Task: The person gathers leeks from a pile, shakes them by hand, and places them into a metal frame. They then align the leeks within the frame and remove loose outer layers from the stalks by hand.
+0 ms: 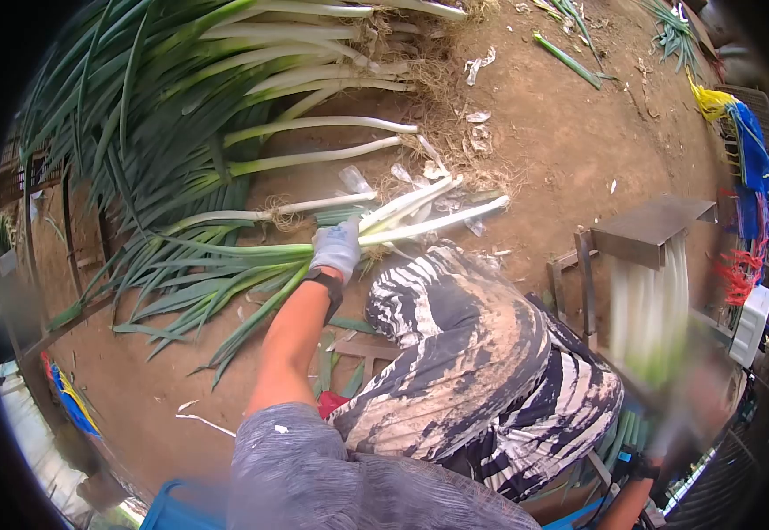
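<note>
My left hand (337, 246), in a light grey glove, is closed around a small bunch of leeks (407, 216). Their white ends point right, and the long green leaves spread out to the left over the ground. At the right, a thick bundle of leeks (649, 305) has its white ends against a metal bracket (654, 228). Near the green part of that bundle is my right hand (680, 411), smeared by motion, so its fingers cannot be made out. Across my lap lie black-and-white patterned trousers (455, 344), stained with soil.
A large heap of leeks (305, 53) covers the upper left, roots facing right. Loose peelings (480, 132) and a single green stalk (568, 60) lie on the brown soil. Blue and yellow plastic (746, 132), red strings (739, 276) and a white container (751, 327) stand along the right side.
</note>
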